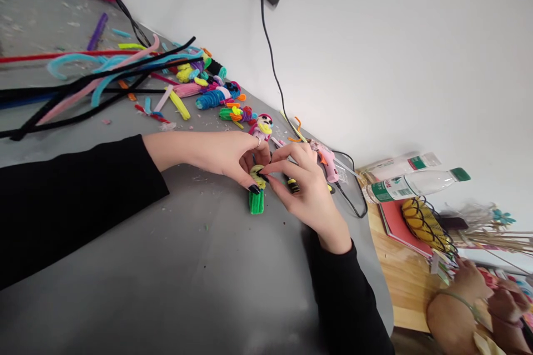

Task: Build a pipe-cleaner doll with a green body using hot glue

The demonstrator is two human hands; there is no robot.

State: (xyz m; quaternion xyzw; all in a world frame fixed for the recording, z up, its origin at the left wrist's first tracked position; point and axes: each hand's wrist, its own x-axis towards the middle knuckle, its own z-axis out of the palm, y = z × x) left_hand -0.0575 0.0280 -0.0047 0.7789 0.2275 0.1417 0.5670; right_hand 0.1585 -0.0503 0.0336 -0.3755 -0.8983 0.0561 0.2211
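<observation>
Against a plain white wall (pixel 395 66) stands a smooth grey-topped table (pixel 175 277), specked with bits of fuzz. Near its middle is a small upright-looking bundle of fuzzy craft stems, bright green below and pale yellow above (pixel 257 203), directly under the fingertips of both hands. The left hand (pixel 233 156), in a black sleeve, reaches in from the side with thumb and fingers curled round the yellow part, the dark-nailed thumb pressing where yellow meets green; the green end juts out beyond it. The right hand (pixel 306 184) comes from the opposite side, thumb and forefinger drawn close together at the yellow part; whether a tiny piece is pinched between them, I cannot tell.

Beyond the left hand, a row of small multicoloured fuzzy figures lies along the wall side, among them one with a coiled blue body (pixel 211 98) and, nearest the fingers, a pink-and-white one with dark eyes (pixel 263 125). Long black fuzzy stems (pixel 25 93) lie together with pink and light-blue ones farther left. Just past the right hand rests a pink glue gun (pixel 330 165). A clear plastic bottle with a green cap (pixel 460 175) lies farther right, and another person's hands (pixel 470 280) show near the edge.
</observation>
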